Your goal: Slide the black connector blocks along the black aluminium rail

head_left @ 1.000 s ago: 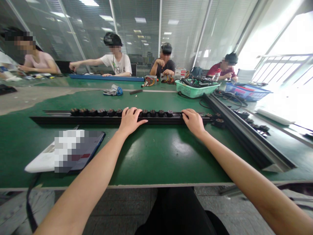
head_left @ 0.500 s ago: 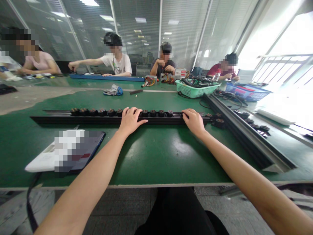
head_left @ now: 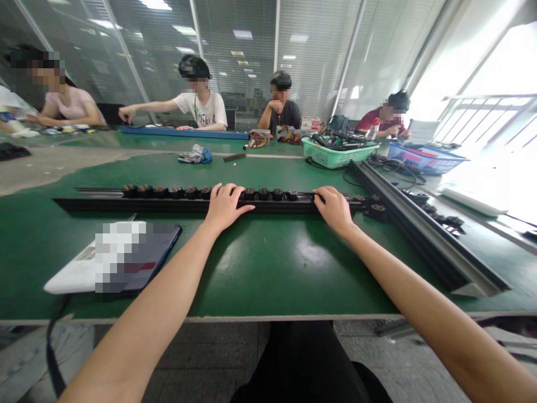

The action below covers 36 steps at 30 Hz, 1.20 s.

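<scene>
A long black channel rail (head_left: 126, 206) lies crosswise on the green table, with a row of round black socket modules (head_left: 192, 192) set along it. My left hand (head_left: 224, 206) is wrapped over the rail's middle, fingers over the top and thumb along its near side. Some modules beneath it are hidden. Farther right, the curled fingers of my right hand (head_left: 333, 207) are pressed together at the channel. A small dark part shows at these fingertips, but its kind is unclear. Several loose socket modules (head_left: 375, 210) lie past the rail's right end.
A second black rail (head_left: 428, 235) runs slantwise on the right. A white device and dark tablet (head_left: 155, 252) lie near left. Behind are a crumpled glove (head_left: 195, 155), a green basket (head_left: 335, 155) of cables and a blue basket (head_left: 423, 159). Several people sit across the table.
My hands and the rail stay in nearly the same place. A co-worker across the table has lowered one hand.
</scene>
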Each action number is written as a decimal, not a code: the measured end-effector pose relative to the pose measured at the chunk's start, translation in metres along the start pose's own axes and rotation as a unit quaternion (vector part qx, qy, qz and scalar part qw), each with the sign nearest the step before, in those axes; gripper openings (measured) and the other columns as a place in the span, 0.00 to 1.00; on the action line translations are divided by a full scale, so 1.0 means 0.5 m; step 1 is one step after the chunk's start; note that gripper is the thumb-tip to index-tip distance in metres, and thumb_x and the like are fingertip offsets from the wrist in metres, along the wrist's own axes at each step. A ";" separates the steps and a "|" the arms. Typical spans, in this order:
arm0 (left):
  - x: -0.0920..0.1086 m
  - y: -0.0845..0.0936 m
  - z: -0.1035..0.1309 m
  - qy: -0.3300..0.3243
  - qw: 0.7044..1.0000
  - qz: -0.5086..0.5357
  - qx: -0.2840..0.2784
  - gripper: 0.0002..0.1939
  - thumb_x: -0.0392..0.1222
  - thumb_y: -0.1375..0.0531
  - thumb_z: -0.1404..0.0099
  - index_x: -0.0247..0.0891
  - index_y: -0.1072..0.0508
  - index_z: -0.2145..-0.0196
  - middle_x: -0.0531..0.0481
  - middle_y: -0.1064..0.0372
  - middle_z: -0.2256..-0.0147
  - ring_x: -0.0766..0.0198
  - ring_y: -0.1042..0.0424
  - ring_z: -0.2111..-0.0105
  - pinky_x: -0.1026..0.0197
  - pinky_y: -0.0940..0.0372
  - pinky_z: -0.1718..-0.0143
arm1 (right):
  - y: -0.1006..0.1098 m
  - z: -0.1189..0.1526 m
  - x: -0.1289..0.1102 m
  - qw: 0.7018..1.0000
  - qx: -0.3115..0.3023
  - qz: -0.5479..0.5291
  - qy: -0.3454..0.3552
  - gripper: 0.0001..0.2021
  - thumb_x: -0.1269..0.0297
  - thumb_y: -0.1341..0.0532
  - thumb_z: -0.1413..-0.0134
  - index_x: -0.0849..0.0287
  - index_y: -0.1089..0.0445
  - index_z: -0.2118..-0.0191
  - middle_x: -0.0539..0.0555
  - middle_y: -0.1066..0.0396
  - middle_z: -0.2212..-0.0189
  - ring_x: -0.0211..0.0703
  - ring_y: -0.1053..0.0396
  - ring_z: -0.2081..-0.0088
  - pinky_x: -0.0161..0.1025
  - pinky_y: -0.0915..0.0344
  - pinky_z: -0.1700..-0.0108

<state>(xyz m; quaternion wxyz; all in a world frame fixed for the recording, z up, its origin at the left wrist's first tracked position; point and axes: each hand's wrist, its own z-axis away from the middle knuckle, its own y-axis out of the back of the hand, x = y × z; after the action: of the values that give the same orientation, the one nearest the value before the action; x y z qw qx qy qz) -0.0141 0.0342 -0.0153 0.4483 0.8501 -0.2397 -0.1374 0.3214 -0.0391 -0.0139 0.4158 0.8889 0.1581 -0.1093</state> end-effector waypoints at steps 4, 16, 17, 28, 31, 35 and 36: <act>0.000 0.001 -0.001 0.004 1.000 0.007 -0.004 0.29 0.64 0.42 0.30 0.42 0.30 0.41 0.39 0.32 0.45 0.46 0.35 0.41 0.43 0.54 0.31 | 0.001 0.000 0.000 1.000 -0.001 0.004 -0.002 0.14 0.66 0.45 0.36 0.55 0.23 0.53 0.60 0.24 0.51 0.53 0.26 0.52 0.46 0.30 0.52; 0.003 0.003 -0.002 0.005 1.000 0.007 -0.005 0.29 0.64 0.42 0.30 0.42 0.30 0.41 0.39 0.31 0.46 0.46 0.35 0.41 0.44 0.54 0.31 | -0.002 -0.003 0.002 1.000 -0.002 0.011 -0.007 0.14 0.66 0.45 0.36 0.55 0.22 0.54 0.59 0.24 0.52 0.52 0.27 0.53 0.45 0.30 0.53; 0.003 0.004 -0.002 0.005 1.000 0.008 -0.006 0.29 0.64 0.42 0.30 0.42 0.30 0.41 0.39 0.31 0.46 0.46 0.35 0.41 0.43 0.54 0.31 | -0.003 -0.003 0.002 1.000 -0.001 0.012 -0.008 0.14 0.66 0.45 0.36 0.55 0.22 0.54 0.59 0.24 0.53 0.52 0.27 0.53 0.44 0.30 0.53; 0.000 0.001 -0.002 0.005 1.000 0.009 -0.006 0.28 0.63 0.42 0.30 0.41 0.30 0.42 0.39 0.32 0.45 0.45 0.35 0.41 0.43 0.55 0.31 | -0.005 -0.003 0.002 1.000 0.006 0.019 -0.007 0.14 0.66 0.45 0.37 0.55 0.22 0.54 0.59 0.23 0.53 0.52 0.26 0.54 0.44 0.30 0.55; 0.001 0.002 -0.002 0.003 1.000 0.006 -0.007 0.29 0.63 0.42 0.30 0.40 0.30 0.41 0.38 0.32 0.45 0.45 0.35 0.41 0.43 0.54 0.31 | -0.004 -0.003 0.000 1.000 0.006 0.021 -0.011 0.14 0.66 0.45 0.37 0.55 0.22 0.54 0.59 0.24 0.52 0.52 0.26 0.54 0.44 0.30 0.55; 0.003 0.005 -0.002 0.003 1.000 0.005 -0.007 0.29 0.63 0.42 0.29 0.42 0.31 0.41 0.39 0.31 0.45 0.46 0.35 0.41 0.43 0.54 0.31 | -0.004 -0.003 -0.001 1.000 0.004 0.022 -0.012 0.14 0.66 0.45 0.36 0.56 0.22 0.54 0.59 0.24 0.52 0.52 0.26 0.54 0.44 0.30 0.55; 0.003 0.006 -0.002 0.004 1.000 0.007 -0.008 0.29 0.63 0.42 0.29 0.42 0.30 0.41 0.39 0.31 0.45 0.46 0.35 0.41 0.43 0.54 0.31 | -0.005 -0.003 -0.001 1.000 0.003 0.022 -0.012 0.14 0.66 0.45 0.36 0.56 0.22 0.54 0.59 0.23 0.52 0.52 0.26 0.54 0.44 0.30 0.55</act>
<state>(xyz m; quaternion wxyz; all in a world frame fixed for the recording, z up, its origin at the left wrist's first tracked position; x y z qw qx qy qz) -0.0132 0.0326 -0.0126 0.4568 0.8456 -0.2422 -0.1327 0.3204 -0.0367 -0.0145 0.4168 0.8923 0.1334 -0.1109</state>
